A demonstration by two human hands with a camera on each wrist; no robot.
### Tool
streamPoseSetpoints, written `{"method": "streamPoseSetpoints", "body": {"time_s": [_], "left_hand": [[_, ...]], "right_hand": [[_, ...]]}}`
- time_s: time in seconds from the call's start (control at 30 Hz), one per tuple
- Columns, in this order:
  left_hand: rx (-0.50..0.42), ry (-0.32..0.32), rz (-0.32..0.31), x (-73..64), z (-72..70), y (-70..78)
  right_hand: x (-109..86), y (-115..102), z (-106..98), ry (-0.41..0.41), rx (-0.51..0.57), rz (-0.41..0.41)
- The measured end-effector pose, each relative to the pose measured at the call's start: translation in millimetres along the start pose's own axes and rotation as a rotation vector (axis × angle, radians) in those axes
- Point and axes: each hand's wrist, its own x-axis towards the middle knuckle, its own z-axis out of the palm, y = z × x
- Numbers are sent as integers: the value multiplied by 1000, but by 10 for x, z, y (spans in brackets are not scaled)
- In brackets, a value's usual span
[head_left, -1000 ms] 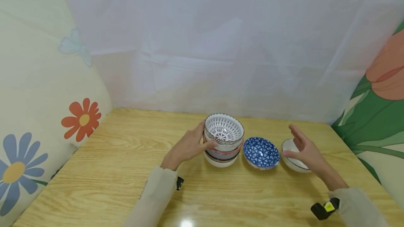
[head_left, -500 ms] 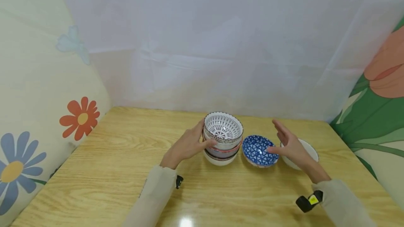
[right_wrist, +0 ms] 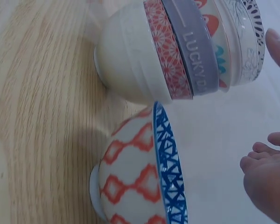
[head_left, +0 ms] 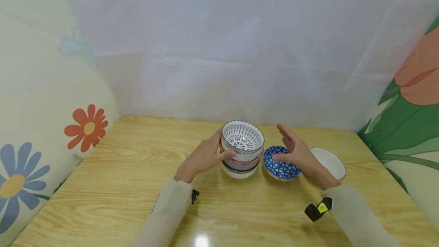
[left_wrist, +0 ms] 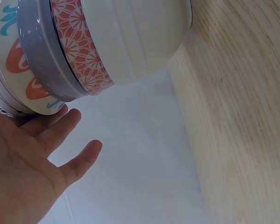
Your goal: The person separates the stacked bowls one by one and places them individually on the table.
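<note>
A stack of several bowls [head_left: 242, 165] stands on the table, topped by a white bowl [head_left: 242, 136] with dark patterning inside. My left hand [head_left: 203, 158] holds the stack's upper left side, thumb at the front and fingers round the back. In the left wrist view, fingertips lie against the upper bowls while one finger sticks out free. Just right of the stack sits a bowl with a blue triangle pattern inside [head_left: 286, 171]; its outside [right_wrist: 130, 172] is white and red. Over it hovers my right hand [head_left: 299, 156], fingers extended, thumb apart, nothing held.
A plain white bowl [head_left: 330, 163] with a dark rim stands at the right, partly behind the right forearm. The wooden table [head_left: 137, 170] ends at a pale cloth backdrop [head_left: 192, 48]. Flower-printed cloths [head_left: 31, 87] flank both sides.
My right hand has moved left, from over the white bowl to over the blue-patterned bowl near the stack. My left hand keeps its place on the stack, and the bowls stay put.
</note>
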Motion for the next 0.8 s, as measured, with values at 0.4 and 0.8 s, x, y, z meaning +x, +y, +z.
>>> {"method": "streamPoseSetpoints", "body": {"time_s": [0.4,0.8], "left_hand": [[-5,10,14,-7,7,-1],[3,5,-29,-15,4,27]], "right_hand": [[163,-69,175,-58,57,-93],[277,-122,288,-135,135,-148]]}}
